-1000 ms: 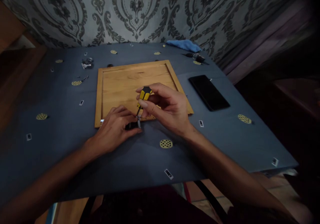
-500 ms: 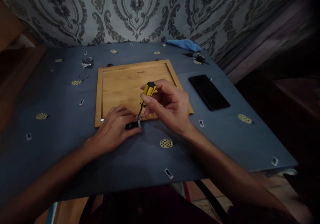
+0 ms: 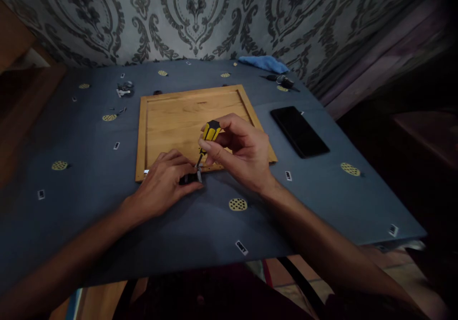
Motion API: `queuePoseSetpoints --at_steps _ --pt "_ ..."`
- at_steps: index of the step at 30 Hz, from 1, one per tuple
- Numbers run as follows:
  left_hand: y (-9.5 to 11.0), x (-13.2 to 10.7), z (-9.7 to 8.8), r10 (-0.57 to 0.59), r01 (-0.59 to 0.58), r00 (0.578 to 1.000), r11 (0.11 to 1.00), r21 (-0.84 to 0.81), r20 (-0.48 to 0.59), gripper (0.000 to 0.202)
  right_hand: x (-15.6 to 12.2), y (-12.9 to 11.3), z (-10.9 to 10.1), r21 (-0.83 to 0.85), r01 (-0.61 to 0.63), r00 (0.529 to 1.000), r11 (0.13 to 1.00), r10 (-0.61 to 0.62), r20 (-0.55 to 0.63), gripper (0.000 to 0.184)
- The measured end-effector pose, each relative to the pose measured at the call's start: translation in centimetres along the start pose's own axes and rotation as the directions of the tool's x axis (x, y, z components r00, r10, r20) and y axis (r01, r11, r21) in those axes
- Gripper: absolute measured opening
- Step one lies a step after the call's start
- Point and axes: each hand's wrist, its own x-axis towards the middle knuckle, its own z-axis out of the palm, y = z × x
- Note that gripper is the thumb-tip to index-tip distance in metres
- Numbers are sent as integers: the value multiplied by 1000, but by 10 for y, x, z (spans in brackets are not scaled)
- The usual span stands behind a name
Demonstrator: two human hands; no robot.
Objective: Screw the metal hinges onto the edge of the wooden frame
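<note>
My right hand (image 3: pixel 240 152) pinches a small yellow and black screwdriver (image 3: pixel 210 133), its tip pointing down at a small dark part with a metal end (image 3: pixel 193 178). That part lies on the blue table (image 3: pixel 89 205) just in front of the near rim of a wooden tray (image 3: pixel 168 115). My left hand (image 3: pixel 162 185) is closed over the dark part and presses it down; most of it is hidden under the fingers.
A black phone (image 3: pixel 299 131) lies right of the tray. A blue cloth (image 3: pixel 264 64) and a dark tool (image 3: pixel 282 80) lie at the far right, small metal parts (image 3: pixel 124 89) at the far left. Yellow dotted discs (image 3: pixel 237 205) and small tags dot the table.
The screwdriver handle has shifted slightly between my right fingers, tilting right and then back a little. My left hand and the dark part have stayed put.
</note>
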Motion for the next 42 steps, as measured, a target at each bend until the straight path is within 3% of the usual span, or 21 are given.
queuePoseSetpoints --at_steps 7,13,20,28,42 --pt "2 0 0 -19 20 1000 1000 -7 10 22 1 -2 0 18 -5 1000 1000 5 -10 41" --pt "1 1 -1 -1 1 1000 1000 19 10 23 0 -5 -3 -38 -1 998 999 3 63 24" --pt "1 0 1 -6 5 1000 1000 -6 -10 20 0 -2 1 29 -18 1000 999 18 24 42" --pt "1 -1 -1 22 -21 1000 999 33 -13 22 1 -2 4 44 27 986 999 -19 -165 42" --pt "1 0 0 16 -16 1000 1000 26 -22 21 0 3 4 24 28 994 999 -25 -108 39"
